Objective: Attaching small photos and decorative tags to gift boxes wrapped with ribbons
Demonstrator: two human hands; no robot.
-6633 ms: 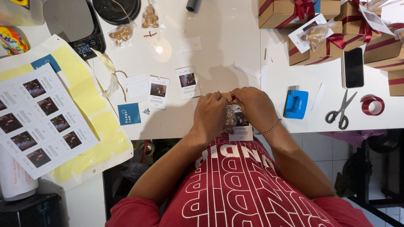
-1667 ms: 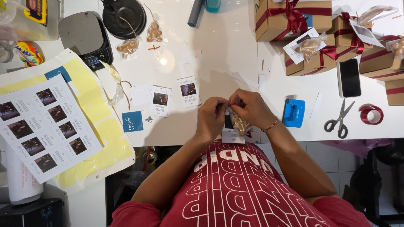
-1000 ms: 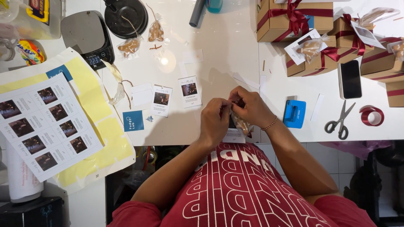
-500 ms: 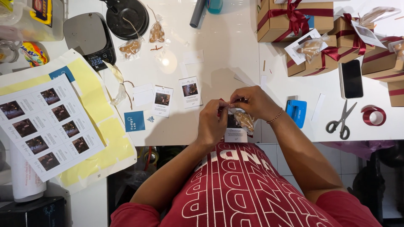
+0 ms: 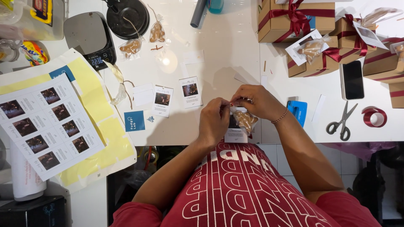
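Both hands pinch the top of a small clear cookie bag at the worktop's [image 5: 219,54] near edge.

The cookie bag [image 5: 244,121] hangs lengthwise below the fingers, between left hand [image 5: 213,122] and right hand [image 5: 256,101], both closed on its neck (card tag behind it).

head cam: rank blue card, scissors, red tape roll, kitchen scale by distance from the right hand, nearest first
From the right hand:
1. Blue card, just beyond the right wrist, on the table edge.
2. Scissors, farther right, near the edge.
3. Red tape roll, right of the scissors.
4. Kitchen scale, far across on the left, at the table's back.
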